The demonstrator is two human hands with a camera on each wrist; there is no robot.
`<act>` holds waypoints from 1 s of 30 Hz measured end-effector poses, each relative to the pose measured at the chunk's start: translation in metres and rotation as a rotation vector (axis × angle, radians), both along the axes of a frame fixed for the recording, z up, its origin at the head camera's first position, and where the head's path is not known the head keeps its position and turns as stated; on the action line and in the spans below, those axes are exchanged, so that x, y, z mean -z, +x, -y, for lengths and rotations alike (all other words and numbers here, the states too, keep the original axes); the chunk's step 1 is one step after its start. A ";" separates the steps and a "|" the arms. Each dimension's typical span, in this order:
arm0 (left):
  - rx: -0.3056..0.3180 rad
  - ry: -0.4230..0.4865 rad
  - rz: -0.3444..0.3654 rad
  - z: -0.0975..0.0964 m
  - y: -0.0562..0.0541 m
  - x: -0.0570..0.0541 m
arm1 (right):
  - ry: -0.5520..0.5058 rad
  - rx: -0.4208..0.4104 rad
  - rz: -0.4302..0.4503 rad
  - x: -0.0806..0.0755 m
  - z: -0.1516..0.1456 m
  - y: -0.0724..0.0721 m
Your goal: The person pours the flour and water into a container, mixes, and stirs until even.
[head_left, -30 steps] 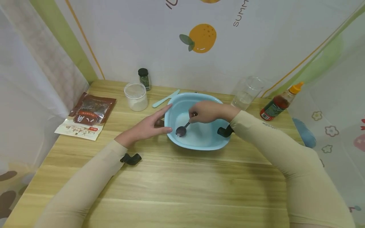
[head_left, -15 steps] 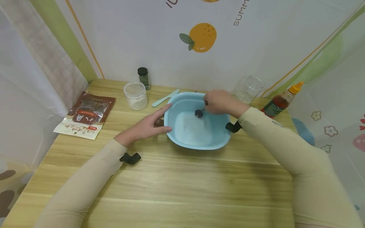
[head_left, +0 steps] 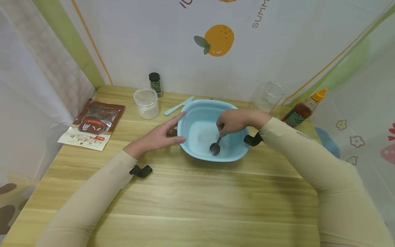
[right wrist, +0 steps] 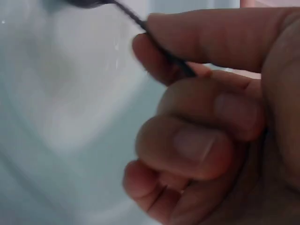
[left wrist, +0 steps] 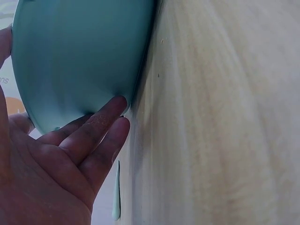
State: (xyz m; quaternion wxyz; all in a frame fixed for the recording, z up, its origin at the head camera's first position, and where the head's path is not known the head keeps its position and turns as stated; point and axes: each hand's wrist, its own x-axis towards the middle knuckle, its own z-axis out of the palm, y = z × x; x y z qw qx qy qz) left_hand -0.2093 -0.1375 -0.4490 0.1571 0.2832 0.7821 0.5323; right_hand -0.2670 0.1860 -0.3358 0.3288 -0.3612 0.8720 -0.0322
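A light blue plastic basin (head_left: 202,107) stands on the wooden table, with whitish contents at its bottom. My right hand (head_left: 233,120) pinches the thin handle of a dark metal spoon (head_left: 215,149), whose bowl is low in the basin near its front wall. In the right wrist view the spoon handle (right wrist: 132,15) lies between thumb and forefinger, the other fingers curled. Spread out, my left hand (head_left: 158,137) rests against the basin's left side. The left wrist view shows its fairly straight fingers (left wrist: 96,129) touching the basin's outer wall (left wrist: 84,56).
Behind the basin's left lies a pale green spreader (head_left: 179,106). A tub of white powder (head_left: 147,106) and a black-capped spice jar (head_left: 155,85) stand left of it. Further left is a brown packet (head_left: 94,123). A clear glass (head_left: 267,97) and a yellow-capped red sauce bottle (head_left: 300,111) stand at right.
The spoon has moved from the basin's left side to its back, then forward to the front middle. My right hand moved with it. My left hand stayed on the basin.
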 end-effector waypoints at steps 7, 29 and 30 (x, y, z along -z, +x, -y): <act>0.007 0.008 -0.001 -0.002 0.000 -0.001 | -0.131 0.011 0.001 0.011 0.012 0.001; 0.005 0.008 -0.027 -0.002 0.000 0.000 | -0.145 0.297 -0.263 0.019 0.010 -0.013; 0.006 0.008 -0.024 -0.002 0.000 0.000 | -0.149 0.289 -0.258 0.020 0.011 -0.013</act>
